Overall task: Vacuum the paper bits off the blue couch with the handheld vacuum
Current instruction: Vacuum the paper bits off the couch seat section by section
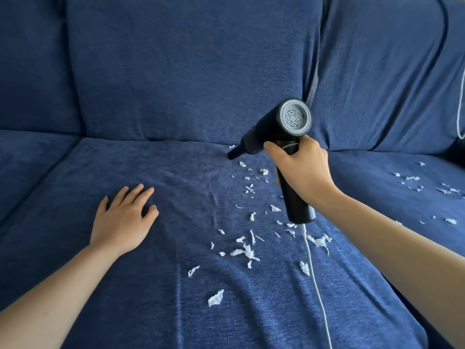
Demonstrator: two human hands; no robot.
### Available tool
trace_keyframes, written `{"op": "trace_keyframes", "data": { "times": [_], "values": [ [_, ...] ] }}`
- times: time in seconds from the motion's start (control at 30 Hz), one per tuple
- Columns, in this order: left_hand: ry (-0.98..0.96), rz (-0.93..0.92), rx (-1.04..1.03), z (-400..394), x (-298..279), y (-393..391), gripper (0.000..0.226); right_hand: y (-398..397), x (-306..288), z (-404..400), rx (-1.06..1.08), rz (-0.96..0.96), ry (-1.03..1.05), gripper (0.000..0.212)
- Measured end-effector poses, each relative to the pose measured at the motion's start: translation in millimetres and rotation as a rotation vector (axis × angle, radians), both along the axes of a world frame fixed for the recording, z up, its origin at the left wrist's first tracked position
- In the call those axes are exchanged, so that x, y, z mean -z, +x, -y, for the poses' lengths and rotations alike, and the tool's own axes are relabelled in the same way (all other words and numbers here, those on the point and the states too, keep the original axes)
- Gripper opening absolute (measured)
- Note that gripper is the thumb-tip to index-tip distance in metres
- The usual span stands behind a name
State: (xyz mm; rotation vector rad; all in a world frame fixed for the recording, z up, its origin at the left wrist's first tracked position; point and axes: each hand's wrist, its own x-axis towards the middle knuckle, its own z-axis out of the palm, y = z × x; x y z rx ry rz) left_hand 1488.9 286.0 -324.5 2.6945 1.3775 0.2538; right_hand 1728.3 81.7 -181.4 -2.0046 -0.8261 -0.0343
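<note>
My right hand (303,170) grips the handle of a black handheld vacuum (270,124), whose grey vented rear cap faces me. Its narrow nozzle (232,154) points down and left, touching the blue couch seat (176,285) near the backrest seam. Several white paper bits (247,250) lie scattered over the middle seat cushion, from just under the nozzle down toward me. More paper bits (412,178) lie on the right seat cushion. My left hand (124,217) rests flat on the seat, fingers spread, left of the scraps.
A white cord (314,275) runs from the vacuum handle's base down across the seat toward me. The blue backrest cushions (191,71) rise behind the seat. Another thin white cord (461,96) hangs at the far right edge.
</note>
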Motion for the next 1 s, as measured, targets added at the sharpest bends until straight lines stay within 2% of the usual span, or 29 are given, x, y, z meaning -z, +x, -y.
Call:
{"op": "trace_keyframes", "data": {
  "times": [0.53,1.0],
  "values": [
    [0.003,-0.008,0.012,-18.4,-0.4,34.8,0.057,36.2,16.0,-43.3,0.024,-0.039,0.018,0.038],
    [-0.026,0.034,0.000,10.3,0.7,26.1,0.053,14.5,-9.9,17.1,0.058,-0.059,-0.022,0.031]
  ]
}}
